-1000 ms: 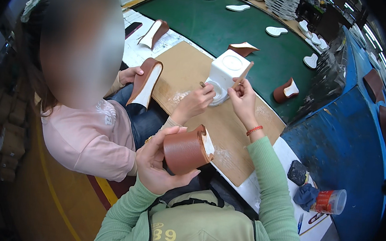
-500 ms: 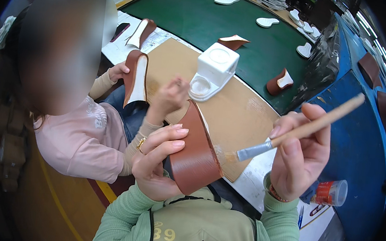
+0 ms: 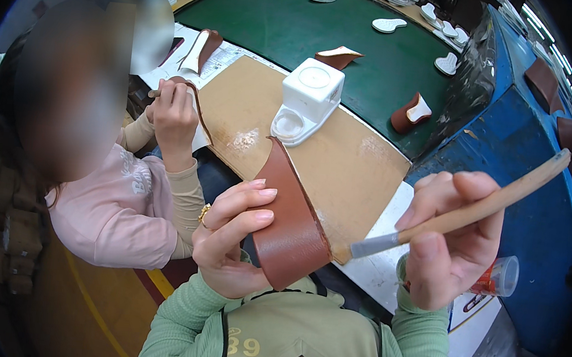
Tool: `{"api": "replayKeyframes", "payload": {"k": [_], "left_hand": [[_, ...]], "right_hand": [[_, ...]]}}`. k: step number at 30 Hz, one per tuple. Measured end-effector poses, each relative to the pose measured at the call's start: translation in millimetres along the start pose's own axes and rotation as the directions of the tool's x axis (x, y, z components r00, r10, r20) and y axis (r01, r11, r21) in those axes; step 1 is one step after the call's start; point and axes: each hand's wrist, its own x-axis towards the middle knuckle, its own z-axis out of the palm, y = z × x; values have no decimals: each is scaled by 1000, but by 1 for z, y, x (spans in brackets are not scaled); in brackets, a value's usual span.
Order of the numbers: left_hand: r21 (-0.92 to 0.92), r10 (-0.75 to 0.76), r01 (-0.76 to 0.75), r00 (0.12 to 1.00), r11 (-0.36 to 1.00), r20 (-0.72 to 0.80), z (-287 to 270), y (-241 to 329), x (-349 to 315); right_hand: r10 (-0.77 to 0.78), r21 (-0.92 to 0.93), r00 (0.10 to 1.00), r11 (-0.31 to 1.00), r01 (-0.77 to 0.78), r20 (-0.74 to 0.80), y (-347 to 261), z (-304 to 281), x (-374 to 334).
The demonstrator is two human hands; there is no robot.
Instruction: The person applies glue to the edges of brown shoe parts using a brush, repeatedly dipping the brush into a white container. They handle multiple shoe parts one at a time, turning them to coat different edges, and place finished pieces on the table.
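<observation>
My left hand (image 3: 231, 242) grips a brown leather-covered wedge sole (image 3: 291, 227), thumb underneath and fingers across its side. It is held tilted above my lap, its narrow end pointing up and away. In my right hand (image 3: 451, 249) is a flat brush (image 3: 482, 210) with a wooden handle and a metal ferrule, pinched between thumb and fingers. The brush's bristles meet or nearly meet the wedge's right-hand edge; whether they touch I cannot tell. Beyond the wedge, a white plastic pot (image 3: 311, 98) with a round cup at its foot stands on a brown board (image 3: 362, 179).
At my left a co-worker's hand (image 3: 175, 116) holds a thin stick against another wedge. More brown wedges (image 3: 412, 115) and white soles (image 3: 389, 25) lie on or around the green belt (image 3: 246, 16). A blue metal housing (image 3: 529, 154) and a clear plastic cup (image 3: 505, 275) are at right.
My right hand and the brush have shifted slightly right and toward me. The wedge stays nearly in place. The co-worker's hand has moved from near the white pot back to their own wedge.
</observation>
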Motion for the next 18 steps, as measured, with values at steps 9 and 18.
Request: {"api": "replayKeyframes", "payload": {"k": [9, 18], "left_hand": [[18, 43, -44, 999, 999, 29, -3, 1, 2], [33, 33, -35, 998, 999, 50, -6, 3, 3]], "right_hand": [[97, 46, 995, 994, -96, -6, 5, 5, 8], [163, 95, 987, 982, -163, 13, 0, 8, 8]]}}
